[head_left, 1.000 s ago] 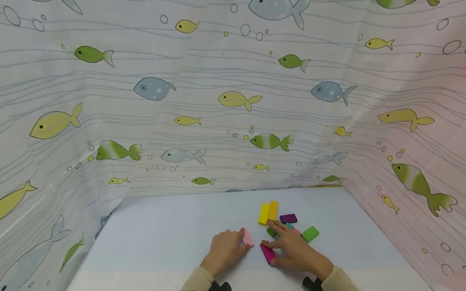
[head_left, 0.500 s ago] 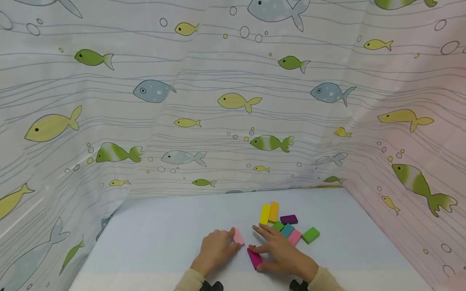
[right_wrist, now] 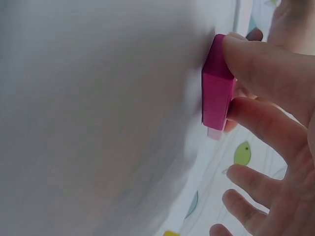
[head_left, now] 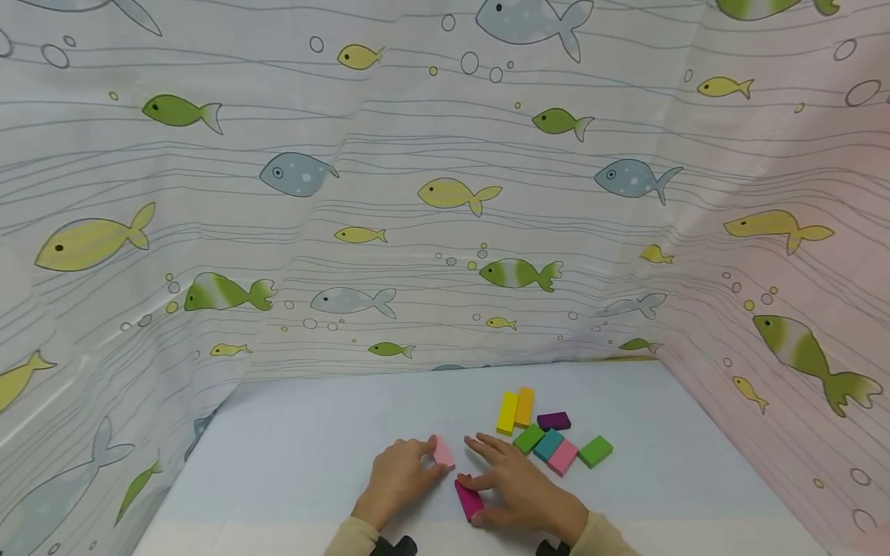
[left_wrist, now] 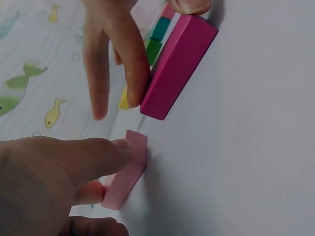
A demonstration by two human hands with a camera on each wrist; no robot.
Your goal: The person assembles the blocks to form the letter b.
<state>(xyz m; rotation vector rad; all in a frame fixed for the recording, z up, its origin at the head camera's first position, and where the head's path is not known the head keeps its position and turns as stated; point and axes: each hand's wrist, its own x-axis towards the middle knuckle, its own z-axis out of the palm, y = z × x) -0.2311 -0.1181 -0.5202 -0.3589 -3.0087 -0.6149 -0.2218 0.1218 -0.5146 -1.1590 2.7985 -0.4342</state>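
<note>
My left hand (head_left: 396,477) pinches a pale pink block (head_left: 443,453) between thumb and forefinger on the white table. In the left wrist view the thumb lies on the near face of this pale pink block (left_wrist: 129,172). Just right of it, my right hand (head_left: 523,488) pinches a magenta block (head_left: 469,500) by its two ends, thumb at the near end and forefinger at the far one. The other fingers of that hand spread forward, off the block. The right wrist view shows the magenta block (right_wrist: 216,93) close up, partly covering the pale pink one behind it.
Beyond the right hand lie several more blocks: yellow (head_left: 507,412), orange (head_left: 524,407), dark purple (head_left: 553,421), green (head_left: 528,439), teal (head_left: 548,445), pink (head_left: 563,457) and another green block (head_left: 596,452). A fish-print curtain (head_left: 445,255) stands around the table's back and sides.
Both hands have moved left across the table, each with its block in its fingers. The green, teal and pink blocks, earlier partly covered by the right hand, now show fully.
</note>
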